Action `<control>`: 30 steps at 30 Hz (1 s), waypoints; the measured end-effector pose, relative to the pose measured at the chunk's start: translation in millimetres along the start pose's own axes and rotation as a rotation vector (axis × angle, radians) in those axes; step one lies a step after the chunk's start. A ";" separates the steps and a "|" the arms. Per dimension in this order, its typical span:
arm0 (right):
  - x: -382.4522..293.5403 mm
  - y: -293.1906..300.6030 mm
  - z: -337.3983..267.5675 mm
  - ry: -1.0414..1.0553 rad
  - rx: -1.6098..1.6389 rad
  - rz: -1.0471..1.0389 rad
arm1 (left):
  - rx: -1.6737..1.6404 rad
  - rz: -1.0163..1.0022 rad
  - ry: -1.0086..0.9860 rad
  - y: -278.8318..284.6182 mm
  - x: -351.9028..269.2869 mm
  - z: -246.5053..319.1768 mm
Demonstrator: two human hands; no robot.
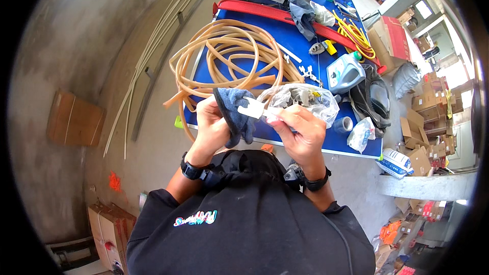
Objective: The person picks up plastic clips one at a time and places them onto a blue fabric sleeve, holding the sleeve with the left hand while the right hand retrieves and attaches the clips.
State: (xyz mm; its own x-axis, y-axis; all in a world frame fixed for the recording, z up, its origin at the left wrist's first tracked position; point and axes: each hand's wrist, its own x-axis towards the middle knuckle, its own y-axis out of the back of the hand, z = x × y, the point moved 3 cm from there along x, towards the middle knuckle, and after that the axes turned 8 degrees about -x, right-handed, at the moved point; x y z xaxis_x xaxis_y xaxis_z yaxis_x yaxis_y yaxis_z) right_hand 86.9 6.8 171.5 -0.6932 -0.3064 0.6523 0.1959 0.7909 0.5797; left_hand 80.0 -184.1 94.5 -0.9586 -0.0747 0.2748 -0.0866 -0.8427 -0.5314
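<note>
My left hand (212, 124) grips a blue cloth item with a dark edge (240, 109), perhaps a glove, over the near edge of a blue table (263, 131). Pinched between the fingers of my right hand (300, 128) is a small white plastic piece (251, 108), whose notched end lies in front of the blue cloth. Just beyond my hands is a clear plastic bag (324, 101) with dark and yellow things inside. Loops of tan hose (229, 46) lie on the table behind my left hand.
A grey jug with a green cap (345, 72), a black bag (372, 95) and a tape roll (343, 124) are at the right. A long red perforated strip (259, 10) crosses the table. Pale tubes (147, 53) and a carton (76, 118) lie on the floor at left.
</note>
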 end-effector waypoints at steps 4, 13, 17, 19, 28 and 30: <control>-3.2 0.4 5.5 -0.086 0.050 0.048 | 0.295 -0.051 -0.187 -11.8 1.9 25.8; -3.4 2.5 11.1 -0.105 0.103 0.090 | 0.066 -0.144 -0.067 -18.2 -4.4 28.4; -1.2 -6.0 1.2 -0.139 0.073 0.041 | 0.114 -0.046 -0.079 -22.9 -11.2 22.5; 0.8 -8.0 -2.0 -0.089 0.067 0.043 | 0.068 -0.027 -0.008 -17.4 -11.9 20.8; 6.6 -7.0 -7.9 0.213 -0.085 0.101 | -0.145 0.045 0.101 -9.6 -8.0 6.2; 5.9 -7.1 -3.4 0.205 -0.080 0.097 | -0.088 0.036 0.098 -6.8 -6.1 6.5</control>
State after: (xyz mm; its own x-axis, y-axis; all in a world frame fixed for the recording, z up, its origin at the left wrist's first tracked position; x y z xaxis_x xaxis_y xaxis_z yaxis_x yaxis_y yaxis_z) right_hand 83.8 -2.4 172.9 -0.5148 -0.3386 0.7876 0.3149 0.7798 0.5411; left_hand 88.1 -181.4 101.7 -0.9830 -0.0481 0.1770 -0.0709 -0.7903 -0.6086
